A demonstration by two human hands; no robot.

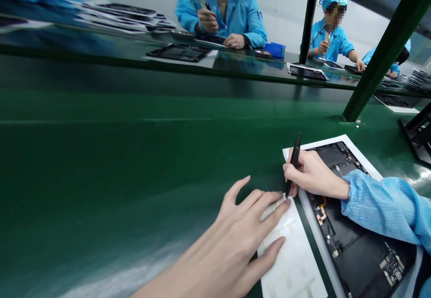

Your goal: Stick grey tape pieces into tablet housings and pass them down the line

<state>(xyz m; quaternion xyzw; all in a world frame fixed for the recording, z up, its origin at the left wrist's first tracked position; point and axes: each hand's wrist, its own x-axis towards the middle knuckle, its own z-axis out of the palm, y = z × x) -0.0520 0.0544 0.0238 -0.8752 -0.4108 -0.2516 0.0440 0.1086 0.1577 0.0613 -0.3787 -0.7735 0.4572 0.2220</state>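
Observation:
My left hand (240, 230) lies palm down with its fingers spread, resting over a white sheet (289, 262) that carries faint pale patches. Black tweezers (295, 154) stand nearly upright in the closed fingers of my right hand (313, 172). Their tip meets the far end of the sheet, beside my left fingertips; whether anything is between the prongs is too small to tell. Under my right wrist and blue sleeve, partly hidden, is an opened black tablet housing (363, 244) with circuit parts inside. It lies on white backing (357, 154), to the right of the sheet.
A green bench (134, 163) spreads ahead and left. A slanted green post (380, 55) rises beyond my right hand, and a black stand (417, 132) is at the right edge. Past a raised ledge, co-workers in blue sit among tablet housings (180, 52) and a blue bin (275, 50).

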